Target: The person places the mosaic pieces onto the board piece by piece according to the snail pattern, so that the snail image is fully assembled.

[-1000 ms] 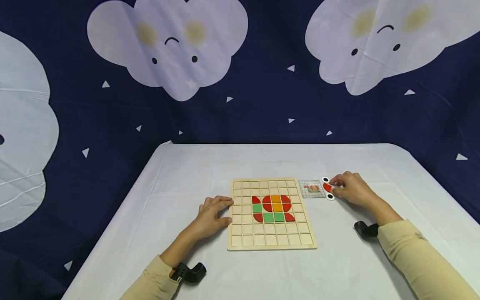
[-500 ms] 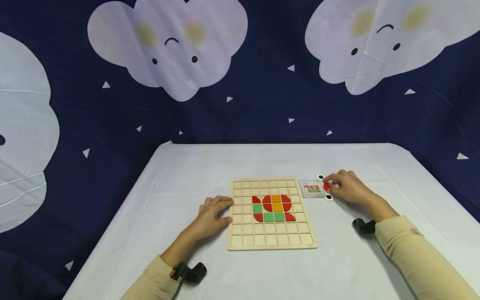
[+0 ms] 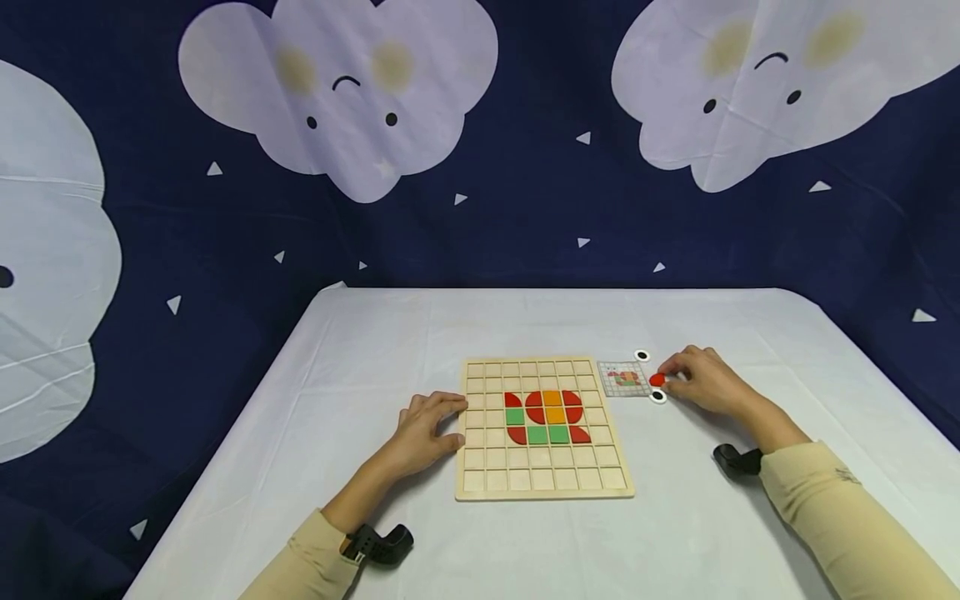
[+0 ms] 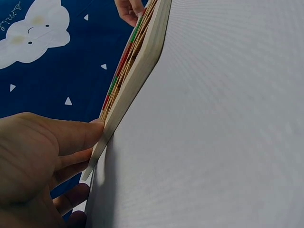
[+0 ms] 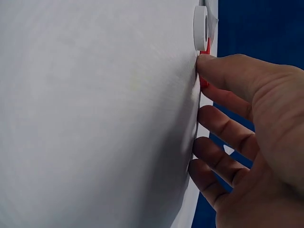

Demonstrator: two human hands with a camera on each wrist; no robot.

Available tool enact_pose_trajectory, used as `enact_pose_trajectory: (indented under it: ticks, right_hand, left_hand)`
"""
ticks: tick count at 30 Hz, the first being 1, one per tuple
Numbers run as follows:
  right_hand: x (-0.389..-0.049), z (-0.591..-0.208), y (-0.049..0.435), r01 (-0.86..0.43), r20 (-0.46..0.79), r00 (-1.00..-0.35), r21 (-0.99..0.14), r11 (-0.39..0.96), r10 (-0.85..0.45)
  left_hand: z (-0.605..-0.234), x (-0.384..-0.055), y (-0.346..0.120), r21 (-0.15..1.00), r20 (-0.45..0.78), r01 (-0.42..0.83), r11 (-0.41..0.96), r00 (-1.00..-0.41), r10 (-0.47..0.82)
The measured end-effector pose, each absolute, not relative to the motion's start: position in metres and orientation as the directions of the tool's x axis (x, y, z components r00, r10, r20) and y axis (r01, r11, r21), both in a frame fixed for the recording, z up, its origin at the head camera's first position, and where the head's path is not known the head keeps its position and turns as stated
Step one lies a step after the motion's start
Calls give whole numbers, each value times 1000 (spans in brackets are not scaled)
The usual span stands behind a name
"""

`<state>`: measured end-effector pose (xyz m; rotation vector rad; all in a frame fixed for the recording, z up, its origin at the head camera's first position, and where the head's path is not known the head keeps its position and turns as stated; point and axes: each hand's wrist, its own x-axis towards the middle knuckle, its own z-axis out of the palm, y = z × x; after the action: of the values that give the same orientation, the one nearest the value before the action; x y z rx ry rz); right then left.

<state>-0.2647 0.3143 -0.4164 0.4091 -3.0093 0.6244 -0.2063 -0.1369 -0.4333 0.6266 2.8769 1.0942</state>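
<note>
In the head view a wooden grid board [image 3: 497, 482] lies on the white table, with red, orange and green tiles [image 3: 558, 415] set in its middle. My left hand [image 3: 422, 433] rests against the board's left edge, its fingers extended; the left wrist view shows the thumb [image 4: 80, 135] touching the edge. To the right of the board, my right hand [image 3: 705, 382] pinches a small red piece [image 3: 657, 380] between thumb and index finger. That piece is mostly hidden by fingers in the right wrist view, just beyond a white disc [image 5: 200, 28].
A small printed pattern card [image 3: 624, 379] lies beside the board's upper right corner. Two white discs with black centres, an upper disc [image 3: 642, 356] and a lower disc [image 3: 657, 397], lie near its right corners. A dark blue cloud-print cloth [image 3: 525, 225] hangs behind the table.
My right hand moved left toward the card, then back a little to the right with the red piece. The upper white disc shifted left and stayed there. My left hand has kept still.
</note>
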Motion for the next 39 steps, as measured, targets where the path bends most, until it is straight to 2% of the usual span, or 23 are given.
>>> enact_pose_trajectory:
  ticks: [11, 17, 30, 39]
  right_hand:
    - [-258, -400, 300, -304, 196, -948, -338, 891, -249]
    - [-253, -385, 251, -360, 201, -931, -362, 860, -305]
    - [-251, -383, 138, -490, 206, -872, -418, 765, -445]
    - [-260, -392, 93, -495, 128, -863, -403, 770, -488]
  left_hand:
    - [-433, -206, -138, 639, 133, 363, 679, -921, 367]
    - [-434, -206, -138, 635, 136, 367, 680, -919, 369]
    - [-433, -208, -138, 628, 139, 366, 687, -921, 364]
    - [-435, -208, -139, 635, 138, 369, 679, -919, 370]
